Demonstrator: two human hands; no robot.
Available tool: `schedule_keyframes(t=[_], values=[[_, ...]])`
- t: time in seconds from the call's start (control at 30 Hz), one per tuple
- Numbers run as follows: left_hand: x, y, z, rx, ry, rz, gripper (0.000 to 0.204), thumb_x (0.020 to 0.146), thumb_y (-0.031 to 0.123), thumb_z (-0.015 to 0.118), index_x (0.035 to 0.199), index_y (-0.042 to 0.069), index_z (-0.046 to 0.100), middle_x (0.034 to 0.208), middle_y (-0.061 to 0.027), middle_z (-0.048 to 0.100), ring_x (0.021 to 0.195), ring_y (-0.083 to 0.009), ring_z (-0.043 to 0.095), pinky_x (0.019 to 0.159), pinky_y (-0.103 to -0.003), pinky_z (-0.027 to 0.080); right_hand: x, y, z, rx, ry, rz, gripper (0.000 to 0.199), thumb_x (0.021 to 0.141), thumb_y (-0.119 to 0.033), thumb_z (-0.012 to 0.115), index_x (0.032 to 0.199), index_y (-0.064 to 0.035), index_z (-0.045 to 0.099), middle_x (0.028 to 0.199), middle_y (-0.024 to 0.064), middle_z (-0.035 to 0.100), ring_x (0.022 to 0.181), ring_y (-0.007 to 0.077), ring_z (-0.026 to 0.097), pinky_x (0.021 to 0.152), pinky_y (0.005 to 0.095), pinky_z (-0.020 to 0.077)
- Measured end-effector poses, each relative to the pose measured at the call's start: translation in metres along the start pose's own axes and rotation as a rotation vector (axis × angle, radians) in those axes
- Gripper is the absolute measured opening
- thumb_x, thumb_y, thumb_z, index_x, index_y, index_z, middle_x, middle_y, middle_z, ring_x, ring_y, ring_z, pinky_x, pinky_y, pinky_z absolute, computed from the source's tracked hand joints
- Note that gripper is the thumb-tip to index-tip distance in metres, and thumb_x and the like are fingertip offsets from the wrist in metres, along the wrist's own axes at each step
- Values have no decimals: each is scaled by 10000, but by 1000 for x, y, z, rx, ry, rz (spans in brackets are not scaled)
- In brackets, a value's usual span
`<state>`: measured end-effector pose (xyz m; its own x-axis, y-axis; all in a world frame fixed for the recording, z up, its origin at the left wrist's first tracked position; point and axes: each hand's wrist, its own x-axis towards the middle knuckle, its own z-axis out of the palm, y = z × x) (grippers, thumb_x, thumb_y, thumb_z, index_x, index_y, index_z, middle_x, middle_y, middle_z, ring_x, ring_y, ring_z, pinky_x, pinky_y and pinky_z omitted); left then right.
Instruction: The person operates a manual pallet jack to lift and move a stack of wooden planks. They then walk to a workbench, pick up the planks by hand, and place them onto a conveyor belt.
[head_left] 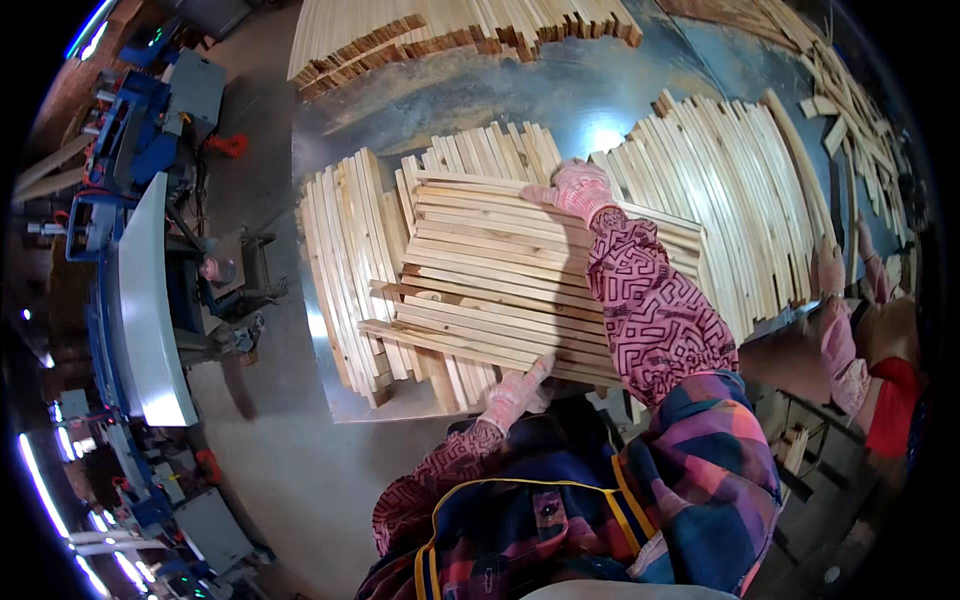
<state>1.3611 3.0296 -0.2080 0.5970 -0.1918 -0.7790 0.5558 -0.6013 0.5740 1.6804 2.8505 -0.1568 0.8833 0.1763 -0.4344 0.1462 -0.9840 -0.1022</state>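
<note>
A layer of pale wooden strips (500, 250) lies crosswise over other strips on the table, in front of me. My right hand (582, 188), in a pinkish glove, is at the layer's far edge. One digit stretches left along the outermost strip, and the other fingers curl over the edge. At the near edge my left hand (515, 392), gloved too, touches the strips with its fingers stretched out. Its fingertips are partly hidden. A few strips stick out to the left of the layer. Beneath, lengthwise strips (340, 240) show at the left.
More strips (715, 200) lie side by side at the right, with another row (460, 30) along the far side. Loose offcuts (850, 120) are heaped at the far right. A co-worker's hand (828, 270) is by the right-hand strips. Blue machinery (130, 130) stands left of the metal-topped table (380, 110).
</note>
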Motion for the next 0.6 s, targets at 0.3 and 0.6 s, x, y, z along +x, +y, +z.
schedule_keyframes(t=[0.3,0.6], values=[[15,56,-134,227,-195,737,377,939,355,642,1159,49,662,999,-101,724,883,-208,697,802,-317,550,-166,-12,47,988,501,-146,372,928,-417,637,1134,-122,732,986,141,725,938,304,690,841,421,524],[184,198,-205,924,402,725,647,946,610,495,1266,65,636,1195,-234,672,1118,-414,629,942,-481,493,-328,-140,169,1350,365,536,595,914,-440,670,1353,-61,535,975,143,714,892,306,697,814,376,542]])
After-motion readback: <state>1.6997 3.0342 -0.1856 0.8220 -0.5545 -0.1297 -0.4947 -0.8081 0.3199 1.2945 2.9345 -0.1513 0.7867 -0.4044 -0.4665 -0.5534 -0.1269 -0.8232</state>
